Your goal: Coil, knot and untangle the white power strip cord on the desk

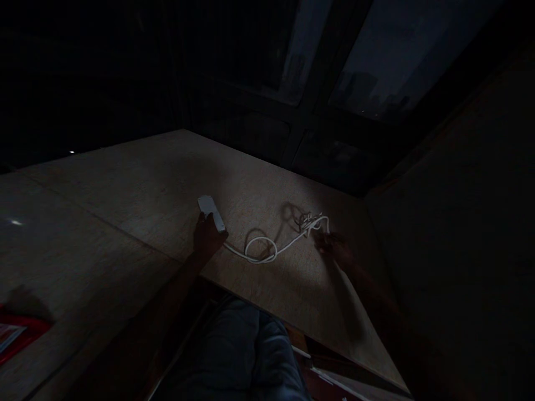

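A long white block that looks like a power strip [211, 210] is gripped by its near end in my left hand [208, 236]. From that end runs a white cord [261, 262], which makes one round loop above the table and leads to a knotted bundle near my right hand [334, 247]. The fingers of my right hand are closed on the cord's far end, just right of the bundle; the tip is hidden in the dark. Shadows of the cord fall on the tabletop behind it.
The pale table [175, 167] has a seam across its left part. A red packet [19, 334] lies at the left edge. Dark window frames [309, 106] stand behind, a wall [451, 223] at right. My legs [246, 351] are at the near edge.
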A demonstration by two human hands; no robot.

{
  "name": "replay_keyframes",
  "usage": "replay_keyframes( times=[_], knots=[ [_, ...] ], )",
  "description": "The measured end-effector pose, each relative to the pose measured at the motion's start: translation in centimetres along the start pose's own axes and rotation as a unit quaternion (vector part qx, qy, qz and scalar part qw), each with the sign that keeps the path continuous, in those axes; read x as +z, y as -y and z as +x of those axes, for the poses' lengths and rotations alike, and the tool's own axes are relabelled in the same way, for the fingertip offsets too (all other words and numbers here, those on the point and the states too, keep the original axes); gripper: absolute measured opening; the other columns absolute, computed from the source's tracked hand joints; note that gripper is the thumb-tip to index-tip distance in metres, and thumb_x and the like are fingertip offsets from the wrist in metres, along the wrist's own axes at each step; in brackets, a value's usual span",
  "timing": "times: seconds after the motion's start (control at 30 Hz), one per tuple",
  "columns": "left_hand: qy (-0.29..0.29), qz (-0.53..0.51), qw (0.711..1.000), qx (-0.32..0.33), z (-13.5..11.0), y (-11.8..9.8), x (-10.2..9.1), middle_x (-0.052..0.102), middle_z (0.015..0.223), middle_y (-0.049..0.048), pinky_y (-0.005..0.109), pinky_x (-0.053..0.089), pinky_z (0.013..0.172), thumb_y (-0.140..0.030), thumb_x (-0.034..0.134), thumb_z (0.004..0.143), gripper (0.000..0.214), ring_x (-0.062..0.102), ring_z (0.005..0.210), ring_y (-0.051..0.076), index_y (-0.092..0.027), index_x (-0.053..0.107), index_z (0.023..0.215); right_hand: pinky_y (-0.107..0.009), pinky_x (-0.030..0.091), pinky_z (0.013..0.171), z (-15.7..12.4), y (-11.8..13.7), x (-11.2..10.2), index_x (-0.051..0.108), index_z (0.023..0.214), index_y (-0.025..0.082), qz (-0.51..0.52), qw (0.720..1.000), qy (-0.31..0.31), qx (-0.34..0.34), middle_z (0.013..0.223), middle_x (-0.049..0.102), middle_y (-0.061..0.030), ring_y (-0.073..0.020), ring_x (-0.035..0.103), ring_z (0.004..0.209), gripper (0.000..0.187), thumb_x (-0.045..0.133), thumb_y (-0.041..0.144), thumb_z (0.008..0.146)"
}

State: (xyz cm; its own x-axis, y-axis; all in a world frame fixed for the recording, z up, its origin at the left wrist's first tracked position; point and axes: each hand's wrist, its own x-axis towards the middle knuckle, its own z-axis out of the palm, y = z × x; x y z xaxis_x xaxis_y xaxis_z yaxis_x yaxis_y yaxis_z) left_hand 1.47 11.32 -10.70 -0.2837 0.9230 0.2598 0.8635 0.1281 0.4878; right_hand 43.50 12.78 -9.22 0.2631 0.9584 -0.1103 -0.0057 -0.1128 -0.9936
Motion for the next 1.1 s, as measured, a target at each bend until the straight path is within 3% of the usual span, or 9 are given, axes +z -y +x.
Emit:
replay_keyframes(
  times=[0.17,0.27,0.43,0.53,0.63,0.77,0.97,1.1],
  knots=[
    [0.044,-0.034,0.996,0.064,0.3,-0.3,0.8,0.038,0.151,0.0232,0.043,0.04,0.111,-0.027,0.065,0.071,0.07,0.044,0.136,0.035,-0.007,0.047,0.135,-0.024,0.043,0.043,-0.2,-0.2,6.0,0.064,0.09,0.017,-0.047,0.997,0.057,-0.011,0.068,0.067,-0.0027,-0.0153,0.06,0.052,0.042,0.077,0.044,0.06],
    [0.082,-0.069,0.988,0.114,0.7,-0.3,1.1,0.041,0.151,0.0185,0.04,0.037,0.114,-0.02,0.065,0.067,0.072,0.043,0.138,0.032,-0.011,0.048,0.136,-0.024,0.043,0.048,-0.2,-0.2,9.5,0.067,0.096,0.016,-0.078,0.992,0.094,-0.041,0.068,0.067,-0.0013,-0.0143,0.058,0.055,0.046,0.073,0.049,0.066],
    [0.143,-0.103,0.968,0.179,1.4,0.2,0.3,0.05,0.146,0.0132,0.039,0.035,0.116,-0.015,0.063,0.062,0.074,0.043,0.138,0.028,-0.014,0.052,0.135,-0.031,0.052,0.071,-0.7,-0.2,15.0,0.071,0.102,0.017,-0.168,0.961,0.176,-0.127,0.085,0.072,-0.0028,-0.0205,0.065,0.078,0.041,0.067,0.047,0.074],
    [0.162,-0.091,0.97,0.158,1.9,0.7,-1.0,0.052,0.144,0.0116,0.039,0.038,0.113,-0.013,0.063,0.06,0.079,0.047,0.135,0.028,-0.015,0.052,0.137,-0.039,0.051,0.088,-0.9,-0.3,17.2,0.073,0.1,0.019,-0.237,0.927,0.215,-0.193,0.101,0.072,-0.0059,-0.0266,0.065,0.096,0.038,0.064,0.049,0.079],
    [0.187,-0.066,0.972,0.122,2.1,1.3,-2.2,0.057,0.14,0.0094,0.039,0.045,0.106,-0.013,0.061,0.061,0.082,0.055,0.127,0.029,-0.019,0.049,0.141,-0.043,0.048,0.096,-0.8,-0.5,17.9,0.075,0.097,0.018,-0.225,0.926,0.23,-0.196,0.106,0.071,-0.0088,-0.0303,0.065,0.104,0.04,0.067,0.052,0.077],
    [0.163,-0.021,0.981,0.099,2.0,2.1,-2.6,0.063,0.132,0.0092,0.037,0.049,0.101,-0.012,0.057,0.063,0.077,0.061,0.118,0.029,-0.018,0.053,0.139,-0.044,0.043,0.105,-0.9,-1.2,16.9,0.068,0.117,0.021,-0.161,0.939,0.227,-0.202,0.129,0.064,-0.0092,-0.0287,0.059,0.119,0.054,0.069,0.055,0.076],
    [0.103,0.004,0.991,0.089,0.2,2.8,-3.1,0.067,0.126,0.0092,0.04,0.051,0.098,-0.015,0.056,0.068,0.061,0.064,0.111,0.03,-0.019,0.063,0.128,-0.048,0.044,0.104,-1.6,-3.0,14.6,0.063,0.122,0.021,-0.108,0.976,0.113,-0.151,0.127,0.065,-0.0112,-0.0274,0.061,0.114,0.062,0.07,0.058,0.072],
    [0.066,0.057,0.995,0.053,-1.1,2.3,-3.9,0.064,0.127,0.0145,0.046,0.051,0.095,-0.018,0.057,0.074,0.054,0.063,0.111,0.034,-0.016,0.062,0.127,-0.049,0.039,0.11,-2.8,-3.5,15.7,0.063,0.125,0.023,-0.123,0.957,0.182,-0.19,0.131,0.062,-0.0102,-0.0291,0.056,0.123,0.061,0.074,0.049,0.071]
  ],
)
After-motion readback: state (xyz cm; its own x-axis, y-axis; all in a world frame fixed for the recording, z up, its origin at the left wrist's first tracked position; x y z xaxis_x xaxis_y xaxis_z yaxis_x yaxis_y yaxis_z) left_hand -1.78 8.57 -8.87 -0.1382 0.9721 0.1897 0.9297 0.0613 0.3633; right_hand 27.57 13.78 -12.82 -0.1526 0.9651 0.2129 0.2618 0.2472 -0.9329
